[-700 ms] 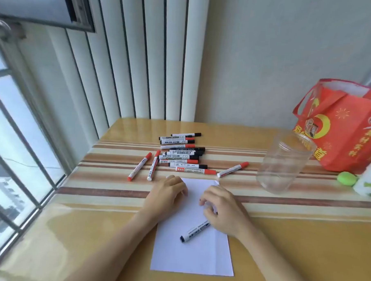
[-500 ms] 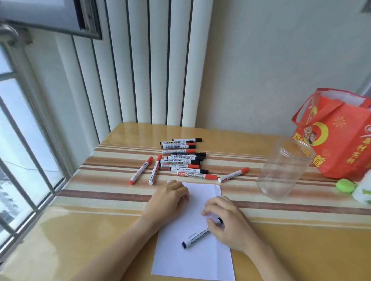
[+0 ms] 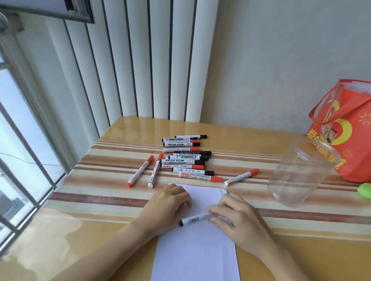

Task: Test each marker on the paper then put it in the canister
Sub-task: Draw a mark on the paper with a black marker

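The right hand (image 3: 238, 221) pinches a black marker (image 3: 192, 219) in its fingers, its free end pointing left over the paper (image 3: 196, 257). The left hand (image 3: 167, 205) rests with fingers curled, pinning the sheet. Beyond the fingertips lie spare markers (image 3: 186, 159); the canister (image 3: 300, 173) waits empty, far right.

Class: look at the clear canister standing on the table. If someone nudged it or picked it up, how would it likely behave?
The canister looks empty and thin-walled, so probably light. Tall and upright, it may tip if pushed near its rim. Its smooth clear wall might be slippery.
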Motion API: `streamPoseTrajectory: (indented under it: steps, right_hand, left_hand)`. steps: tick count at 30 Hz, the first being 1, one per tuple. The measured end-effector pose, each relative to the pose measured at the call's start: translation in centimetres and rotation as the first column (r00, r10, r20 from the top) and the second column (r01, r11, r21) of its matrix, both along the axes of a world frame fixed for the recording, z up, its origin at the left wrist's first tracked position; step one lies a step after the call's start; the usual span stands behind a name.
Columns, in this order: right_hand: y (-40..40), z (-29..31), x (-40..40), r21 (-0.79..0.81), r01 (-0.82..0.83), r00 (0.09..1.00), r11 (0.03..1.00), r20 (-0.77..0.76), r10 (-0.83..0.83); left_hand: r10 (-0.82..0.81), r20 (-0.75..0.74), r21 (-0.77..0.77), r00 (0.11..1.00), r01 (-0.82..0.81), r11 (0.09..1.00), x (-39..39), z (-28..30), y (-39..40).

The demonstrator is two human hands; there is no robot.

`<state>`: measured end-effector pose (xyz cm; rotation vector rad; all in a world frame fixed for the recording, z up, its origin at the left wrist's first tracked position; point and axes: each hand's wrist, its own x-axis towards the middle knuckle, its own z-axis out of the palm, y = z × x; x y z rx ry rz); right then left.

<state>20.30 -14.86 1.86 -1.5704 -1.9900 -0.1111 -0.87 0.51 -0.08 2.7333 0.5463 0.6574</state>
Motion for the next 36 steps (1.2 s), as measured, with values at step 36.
streamPoseTrajectory:
  steps: [36]
  right_hand:
    - [4.4,-2.3,-3.9,0.111,0.164,0.95,0.98,0.248,-0.187]
  left_hand:
    - [-0.012,0.003,-0.077,1.0,0.012,0.997,-0.2,-0.7,-0.3]
